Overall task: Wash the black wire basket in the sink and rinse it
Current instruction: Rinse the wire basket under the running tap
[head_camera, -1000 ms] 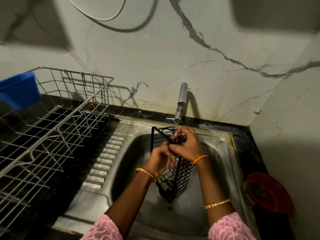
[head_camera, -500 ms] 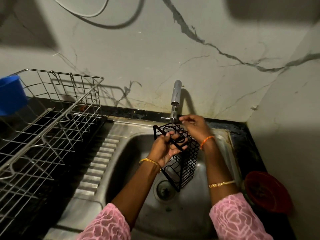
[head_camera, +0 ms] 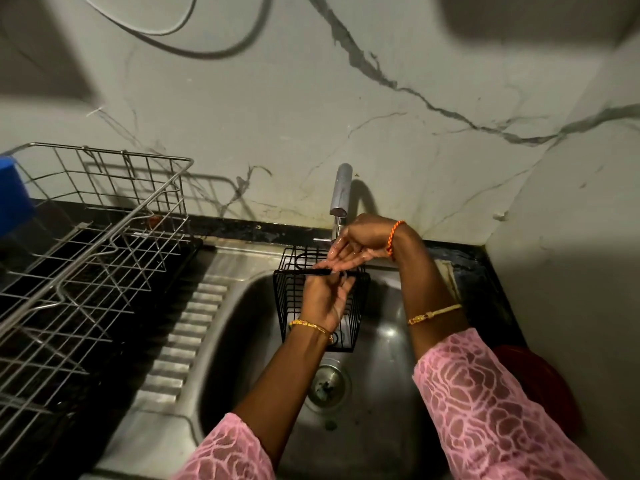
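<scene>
The black wire basket hangs upright over the steel sink, its open top just below the tap. My left hand grips the basket's near top rim from the front. My right hand is at the foot of the tap, above the basket's back rim. Its wet fingers are stretched out to the left and hold nothing. Whether water is running I cannot tell.
A large steel dish rack stands on the black counter to the left, with a blue container at its far edge. The sink's drain lies below the basket. A red bowl sits at the right, beside the wall.
My right hand has let go of the basket and moved up to the foot of the tap. My left hand has lifted the basket and turned it upright under the spout.
</scene>
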